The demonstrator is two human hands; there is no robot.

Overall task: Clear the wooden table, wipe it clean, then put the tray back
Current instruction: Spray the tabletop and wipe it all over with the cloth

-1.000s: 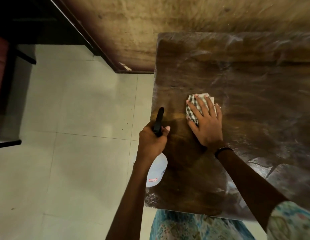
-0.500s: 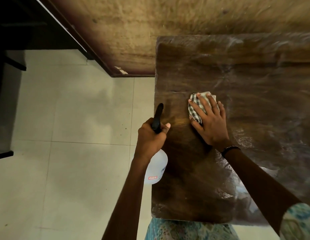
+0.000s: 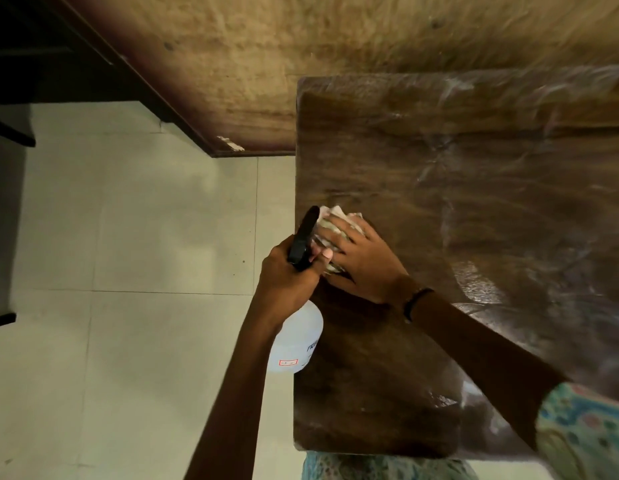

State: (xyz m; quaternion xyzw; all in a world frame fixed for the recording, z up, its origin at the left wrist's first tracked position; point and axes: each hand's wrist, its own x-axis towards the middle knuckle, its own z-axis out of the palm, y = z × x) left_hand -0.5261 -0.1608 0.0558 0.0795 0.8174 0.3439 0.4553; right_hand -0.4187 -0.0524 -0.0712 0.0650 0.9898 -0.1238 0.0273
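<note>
The dark wooden table (image 3: 474, 188) fills the right of the head view, its top streaked and wet-looking. My right hand (image 3: 361, 265) presses a checked cloth (image 3: 330, 223) flat on the table beside its left edge. My left hand (image 3: 287, 275) grips a white spray bottle (image 3: 296, 341) by its black trigger head (image 3: 303, 237), held just off the table's left edge and touching the cloth hand. No tray is in view.
Pale tiled floor (image 3: 128, 271) lies to the left. A worn wooden wall panel (image 3: 301, 46) runs behind the table. Dark furniture (image 3: 7, 133) stands at the far left. A black band circles my right wrist (image 3: 417, 301).
My right hand has slid the cloth left to the table's left edge, up against my left hand. The spray bottle has stayed almost where it was.
</note>
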